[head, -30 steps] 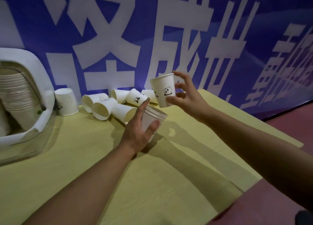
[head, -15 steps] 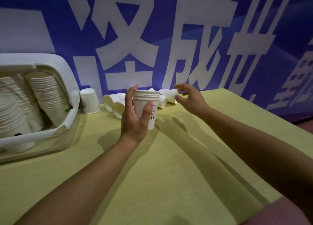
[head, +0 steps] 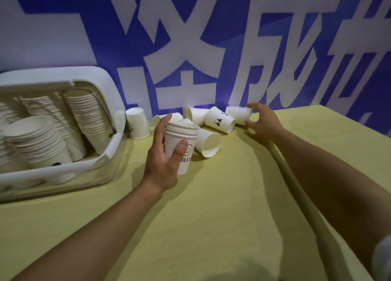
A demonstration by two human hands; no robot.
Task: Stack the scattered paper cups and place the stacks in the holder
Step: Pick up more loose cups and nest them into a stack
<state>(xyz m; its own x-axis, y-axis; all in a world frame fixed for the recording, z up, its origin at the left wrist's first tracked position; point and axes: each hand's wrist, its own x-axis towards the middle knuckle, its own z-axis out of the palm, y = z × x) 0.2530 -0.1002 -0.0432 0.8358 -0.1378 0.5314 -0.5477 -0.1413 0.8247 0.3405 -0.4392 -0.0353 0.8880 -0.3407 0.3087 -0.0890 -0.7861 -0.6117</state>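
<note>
My left hand [head: 164, 160] grips a short stack of white paper cups [head: 181, 141], held upright above the yellow table [head: 211, 217]. My right hand [head: 262, 124] reaches to the back of the table, its fingers around a lying white cup [head: 238, 114]. Beside that one lie a panda-print cup [head: 219, 122], an open-mouthed cup [head: 208, 142] and others, partly hidden behind the stack. One cup [head: 137, 123] stands upside down near the white holder [head: 110, 149] at the left, which contains several tall stacks of cups [head: 88, 115].
A blue banner with large white characters [head: 190, 37] hangs as a wall right behind the table. The table's right edge [head: 357, 120] runs diagonally at the far right. A grey sleeve shows at the bottom right corner.
My right hand dropped its cup into the left hand's stack, then reached back to the lying cups and now closes around one. The view has shifted left and closer to the holder.
</note>
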